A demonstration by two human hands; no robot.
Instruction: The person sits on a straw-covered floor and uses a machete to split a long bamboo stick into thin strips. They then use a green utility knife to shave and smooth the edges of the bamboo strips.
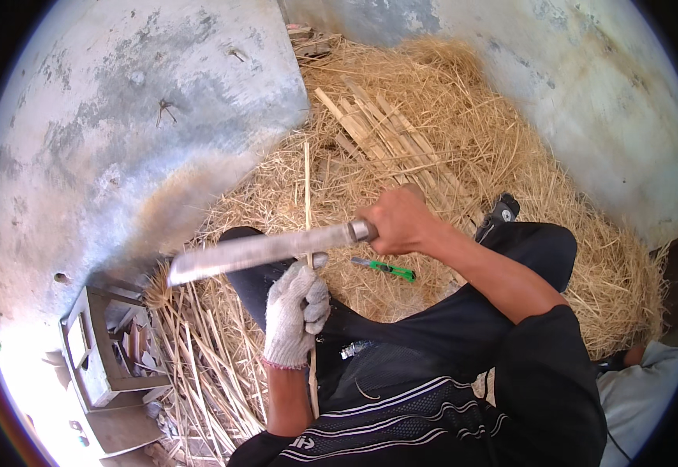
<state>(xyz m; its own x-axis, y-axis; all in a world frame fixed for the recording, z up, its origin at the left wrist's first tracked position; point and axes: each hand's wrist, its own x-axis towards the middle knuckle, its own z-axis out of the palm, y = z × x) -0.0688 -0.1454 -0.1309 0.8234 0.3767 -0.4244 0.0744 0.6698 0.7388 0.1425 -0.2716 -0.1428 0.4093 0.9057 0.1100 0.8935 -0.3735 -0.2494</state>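
Note:
My left hand (291,311), in a white knitted glove, is closed around a thin split bamboo strip (308,187). The strip stands nearly lengthwise in the view, running from above the glove down along my body. My bare right hand (401,220) grips the handle of a machete (269,251). Its broad blade points left and crosses the strip just above my gloved fingers; motion blurs it slightly, and I cannot tell whether it touches the strip. A green utility knife (385,268) lies on the shavings between my legs.
Bamboo shavings (502,148) cover the floor around me. Wider bamboo slats (385,132) lie ahead, and many thin strips (206,366) are piled at my left beside a wooden box frame (113,350). Weathered walls (160,93) stand left and right. Part of another person (646,397) shows at lower right.

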